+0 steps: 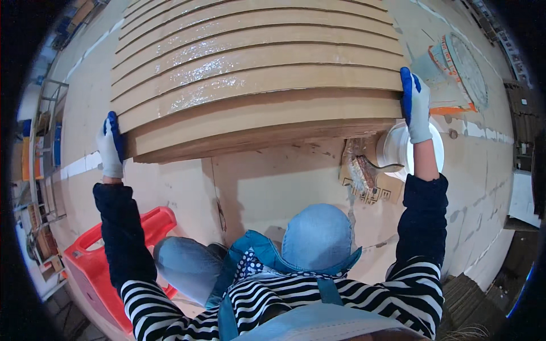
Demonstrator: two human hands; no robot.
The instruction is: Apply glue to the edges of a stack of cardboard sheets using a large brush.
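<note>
Both grips clamped on the ends of the nearest board: left hand (110,145), right hand (414,105) pinching the top board (261,119) of the glue-wet stack (250,51) on the floor; looks like aligning it, so next move needs even pressure.

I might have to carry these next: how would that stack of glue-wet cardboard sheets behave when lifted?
The stack of cardboard sheets is probably heavy and awkward: wide enough that the left hand and right hand grip opposite ends. The staggered sheets, glossy with wet coating, could slide apart.
</note>
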